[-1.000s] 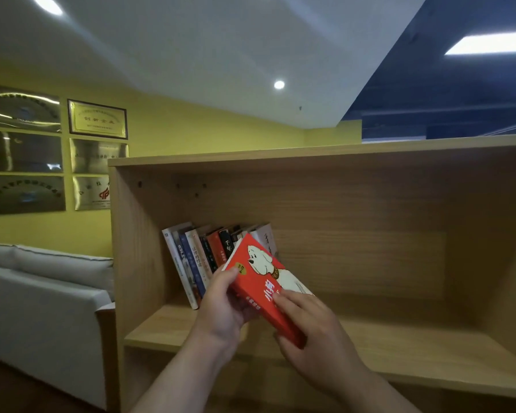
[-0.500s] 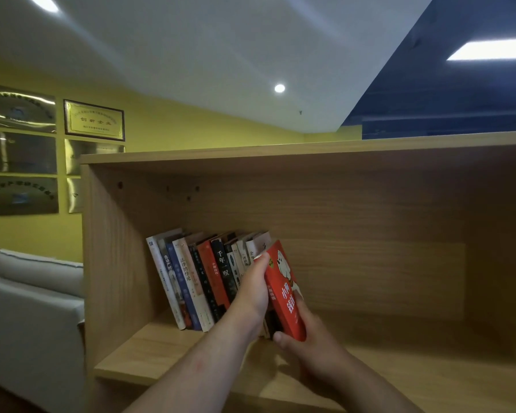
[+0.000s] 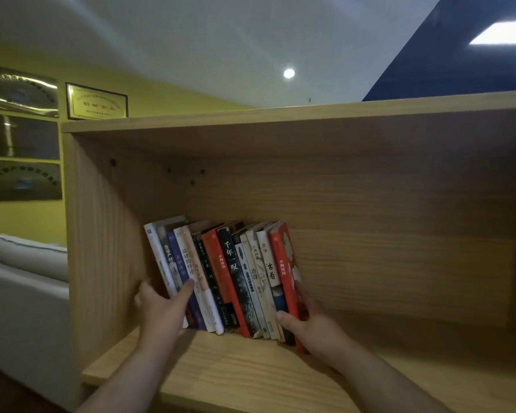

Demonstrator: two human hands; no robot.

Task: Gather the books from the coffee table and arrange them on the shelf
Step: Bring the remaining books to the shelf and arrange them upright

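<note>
Books: a row (image 3: 221, 278) stands on the shelf (image 3: 251, 368) near its left wall, leaning left.
Red book (image 3: 286, 278): right end of the row, touching its neighbour.
Left hand (image 3: 161, 308): fingers clamped on the row's left end, thumb across the spines.
Right hand (image 3: 313, 326): fingers clamped on the red book's lower part.
Progress: these books are shelved and probably only need squaring up. No tabletop is in view, so any remaining books cannot be judged.

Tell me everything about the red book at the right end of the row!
The red book is thin, with white letters down its spine and a pale picture on its cover. It stands at the row's right end, leaning left against a cream book, on the wooden shelf. The right hand grips its lower part.
</note>
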